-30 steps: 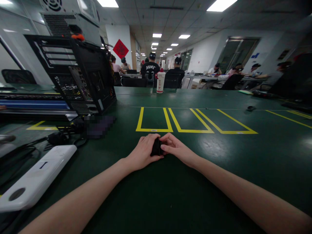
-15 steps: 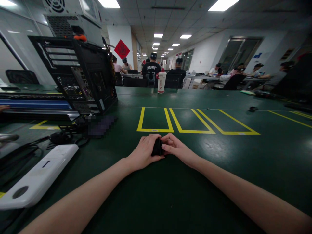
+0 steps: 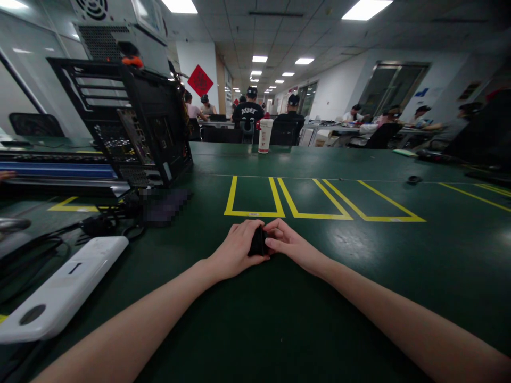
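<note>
A small black object [image 3: 257,243] is between my two hands, low over the green table [image 3: 247,330], just in front of the yellow tape outlines. My left hand [image 3: 238,249] wraps round its left side, with the thumb below and the fingers over the top. From the right, my right hand [image 3: 289,243] pinches the object's edge with bent fingers and thumb. My palms and fingers hide part of the object, and its exact kind cannot be made out.
At the left stand an open black computer case [image 3: 139,122], cables and a white elongated device [image 3: 67,290]. A white cup [image 3: 264,135] is at the table's far edge. A small black ring-like item [image 3: 414,180] lies at the right. People sit beyond.
</note>
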The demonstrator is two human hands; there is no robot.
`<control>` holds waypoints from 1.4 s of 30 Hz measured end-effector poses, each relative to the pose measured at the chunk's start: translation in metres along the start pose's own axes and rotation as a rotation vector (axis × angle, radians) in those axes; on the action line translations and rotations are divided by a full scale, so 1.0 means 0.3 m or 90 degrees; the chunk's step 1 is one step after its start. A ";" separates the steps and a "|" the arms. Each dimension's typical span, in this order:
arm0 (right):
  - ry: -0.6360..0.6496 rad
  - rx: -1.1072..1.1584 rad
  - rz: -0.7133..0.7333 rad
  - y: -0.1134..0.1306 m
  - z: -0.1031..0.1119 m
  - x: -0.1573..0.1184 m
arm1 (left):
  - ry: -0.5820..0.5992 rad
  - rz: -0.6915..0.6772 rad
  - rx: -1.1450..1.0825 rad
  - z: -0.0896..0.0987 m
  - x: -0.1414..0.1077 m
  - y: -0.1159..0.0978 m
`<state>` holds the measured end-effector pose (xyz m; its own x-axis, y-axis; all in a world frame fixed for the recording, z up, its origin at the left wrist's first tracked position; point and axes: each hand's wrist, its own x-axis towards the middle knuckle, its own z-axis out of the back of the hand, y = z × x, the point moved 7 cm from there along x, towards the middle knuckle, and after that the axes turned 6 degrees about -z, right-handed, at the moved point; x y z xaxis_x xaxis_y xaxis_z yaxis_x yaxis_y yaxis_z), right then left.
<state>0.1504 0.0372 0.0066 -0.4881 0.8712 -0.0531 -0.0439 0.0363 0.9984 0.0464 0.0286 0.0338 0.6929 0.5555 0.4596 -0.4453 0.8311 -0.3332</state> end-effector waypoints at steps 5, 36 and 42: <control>-0.024 -0.014 -0.025 -0.007 0.002 0.004 | -0.003 -0.004 -0.011 -0.003 0.001 0.002; -0.044 -0.011 -0.024 -0.016 0.013 0.005 | 0.004 0.003 -0.028 0.001 0.002 0.002; 0.011 -0.004 0.026 0.000 0.005 0.004 | 0.010 0.012 -0.018 0.000 -0.001 0.006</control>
<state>0.1512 0.0390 0.0066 -0.5041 0.8636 -0.0122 -0.0290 -0.0029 0.9996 0.0454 0.0300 0.0332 0.6933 0.5704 0.4404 -0.4420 0.8193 -0.3653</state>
